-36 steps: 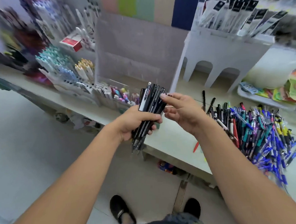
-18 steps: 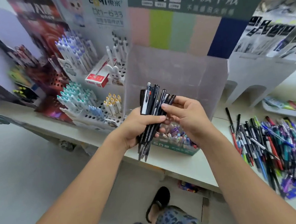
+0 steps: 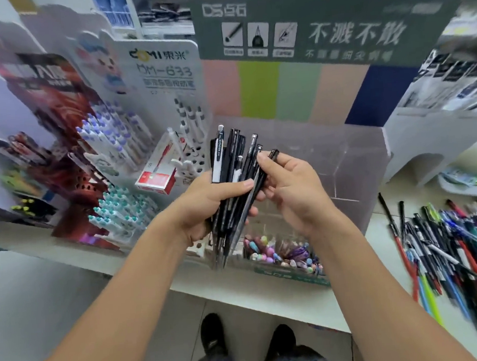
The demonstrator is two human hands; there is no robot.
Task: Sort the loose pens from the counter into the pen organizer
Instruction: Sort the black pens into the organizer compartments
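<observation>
Left hand (image 3: 205,202) grips a bundle of black pens (image 3: 233,186) upright, fingers wrapped round mid-barrel, above the counter's near edge (image 3: 238,294). Right hand (image 3: 291,188) pinches one pen top at the bundle's right side. Judgement: light, stiff, smooth plastic barrels, apt to slide; hold mid-barrel, squeezed together. Just beyond, clear acrylic pen organizer (image 3: 343,174), boxy, with pastel pens in its front tray. Loose pens (image 3: 453,248) lie heaped toward the counter's right end.

"DM-633" on white display card (image 3: 166,70)
</observation>
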